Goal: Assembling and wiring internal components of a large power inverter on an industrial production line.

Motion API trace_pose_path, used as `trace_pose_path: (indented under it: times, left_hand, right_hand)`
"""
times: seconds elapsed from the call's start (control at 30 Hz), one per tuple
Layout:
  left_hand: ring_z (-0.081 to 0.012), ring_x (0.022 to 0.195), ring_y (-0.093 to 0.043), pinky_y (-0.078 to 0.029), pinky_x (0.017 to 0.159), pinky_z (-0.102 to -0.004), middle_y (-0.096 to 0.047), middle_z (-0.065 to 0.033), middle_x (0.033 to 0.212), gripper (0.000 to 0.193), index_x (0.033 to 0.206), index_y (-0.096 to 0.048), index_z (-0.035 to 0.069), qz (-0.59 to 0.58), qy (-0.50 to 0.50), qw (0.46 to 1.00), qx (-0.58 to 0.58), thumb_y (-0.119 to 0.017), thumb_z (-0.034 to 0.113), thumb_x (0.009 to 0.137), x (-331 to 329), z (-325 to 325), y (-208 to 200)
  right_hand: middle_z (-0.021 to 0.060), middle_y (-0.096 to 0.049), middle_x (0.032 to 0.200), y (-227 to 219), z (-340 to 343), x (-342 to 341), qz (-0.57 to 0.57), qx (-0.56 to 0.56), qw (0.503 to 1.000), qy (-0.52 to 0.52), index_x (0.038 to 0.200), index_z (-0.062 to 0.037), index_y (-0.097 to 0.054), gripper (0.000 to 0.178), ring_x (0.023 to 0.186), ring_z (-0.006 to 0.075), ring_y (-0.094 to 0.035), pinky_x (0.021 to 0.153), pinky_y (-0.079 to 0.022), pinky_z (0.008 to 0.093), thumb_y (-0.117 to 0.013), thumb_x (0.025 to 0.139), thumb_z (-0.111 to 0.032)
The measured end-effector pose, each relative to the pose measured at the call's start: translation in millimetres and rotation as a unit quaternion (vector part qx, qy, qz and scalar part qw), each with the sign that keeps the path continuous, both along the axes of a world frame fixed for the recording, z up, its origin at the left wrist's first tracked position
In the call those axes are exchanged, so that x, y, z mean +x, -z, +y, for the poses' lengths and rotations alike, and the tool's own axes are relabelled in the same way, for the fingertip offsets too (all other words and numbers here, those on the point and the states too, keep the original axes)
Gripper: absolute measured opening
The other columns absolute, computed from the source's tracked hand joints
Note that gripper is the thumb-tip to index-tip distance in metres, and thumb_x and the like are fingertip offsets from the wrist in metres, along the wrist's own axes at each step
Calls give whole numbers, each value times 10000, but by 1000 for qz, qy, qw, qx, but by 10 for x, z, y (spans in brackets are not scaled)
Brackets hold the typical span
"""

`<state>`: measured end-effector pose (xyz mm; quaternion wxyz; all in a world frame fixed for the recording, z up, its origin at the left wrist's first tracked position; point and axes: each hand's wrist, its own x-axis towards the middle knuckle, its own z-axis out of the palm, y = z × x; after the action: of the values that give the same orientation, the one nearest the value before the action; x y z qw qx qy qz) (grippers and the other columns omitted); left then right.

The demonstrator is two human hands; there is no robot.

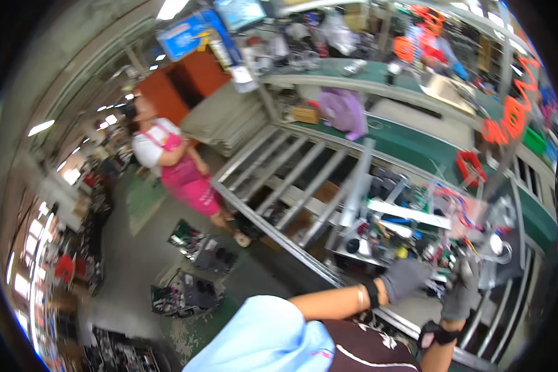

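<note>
Both my hands wear grey gloves with black wrist straps. My left hand [405,281] is at the near edge of an open chassis [378,255] crowded with circuit boards and wires; its fingers point right and are smeared by motion. Close by on the right, my right hand [462,286] is raised at the chassis's near right corner. Its fingers are curled together, and I cannot make out whether anything is in them. A white metal strip [409,214] lies across the chassis. Red and blue wires [456,204] spread over its right part.
A metal roller conveyor [304,186] runs under the chassis. Behind stand a red bin [470,168], a purple bag [343,113] and an orange coiled hose [513,118]. A person in a pink apron [189,177] is at the left. More electronic units [189,294] lie on the floor.
</note>
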<state>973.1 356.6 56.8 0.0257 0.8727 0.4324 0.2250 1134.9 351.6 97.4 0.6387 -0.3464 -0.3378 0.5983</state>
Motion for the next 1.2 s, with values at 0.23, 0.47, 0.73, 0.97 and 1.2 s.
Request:
trace_pose_path:
  times: [0.23, 0.47, 0.73, 0.97, 1.2]
  left_hand:
    - [-289, 702, -607, -490, 605, -361, -583, -101, 893, 294, 1058, -593, 155, -53, -130, 986, -94, -563, 165, 765, -513, -422, -456]
    - [-46, 549, -241, -213, 468, -191, -304, 59, 658, 392, 1084, -498, -13, -400, 14, 600, -692, -378, 340, 962, -794, -408, -234]
    - [-52, 606, -368, -318, 545, -218, -453, 36, 696, 278, 996, -565, 28, -310, -83, 807, -496, -510, 284, 903, -880, -391, 70]
    - [-74, 610, -448, -389, 565, -240, -517, 16, 704, 236, 1022, -582, 35, -403, 30, 671, -621, -537, 215, 876, -684, -189, 222]
    - [-159, 594, -536, -424, 567, -332, -559, -92, 629, 277, 1008, -581, 9, -249, 56, 912, -322, -565, 238, 852, -846, -86, 249]
  right_hand:
    - [36, -579, 921, -318, -39, 12, -160, 51, 970, 177, 1041, -1, -559, 212, 707, 56, -502, 614, -415, 186, -495, 842, -32]
    - [52, -565, 729, 206, -428, -68, -371, 134, 917, 59, 844, -13, -620, 109, 639, 121, -525, 573, -405, 259, -596, 738, -17]
    - [63, -572, 774, 390, -683, -491, -372, 41, 922, 98, 896, -23, -602, 137, 630, 136, -537, 580, -433, 251, -593, 760, -31]
    - [73, -603, 877, 458, -557, -691, -342, 141, 921, 121, 938, -7, -588, 171, 807, 123, -574, 737, -445, 244, -527, 779, -1]
    - [28, -619, 944, 440, -441, -764, -631, 225, 733, 122, 954, -146, -611, 215, 775, 234, -616, 619, -490, 325, -630, 740, -130]
